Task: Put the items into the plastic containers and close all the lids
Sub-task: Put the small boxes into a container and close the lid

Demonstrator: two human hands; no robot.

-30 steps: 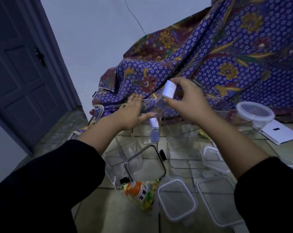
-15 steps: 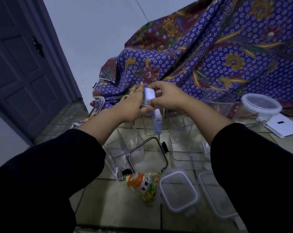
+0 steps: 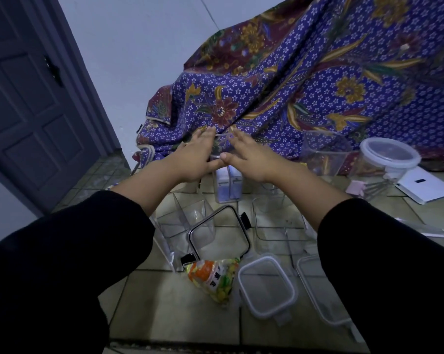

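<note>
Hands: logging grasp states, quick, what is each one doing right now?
Left hand: open, flat on the clear plastic lid.
Right hand: open, flat on it too.

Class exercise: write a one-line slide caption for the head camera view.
Both hands, left hand and right hand, reach around a clear container holding white boxes.

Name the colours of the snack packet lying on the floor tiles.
Orange and yellow-green with a white label: snack packet, head view.

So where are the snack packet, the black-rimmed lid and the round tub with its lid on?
snack packet (image 3: 214, 278), head view, middle of the orange and yellow wrapper.
black-rimmed lid (image 3: 219, 235), head view, its clear centre panel.
round tub (image 3: 389, 154), head view, top of its closed lid.
</note>
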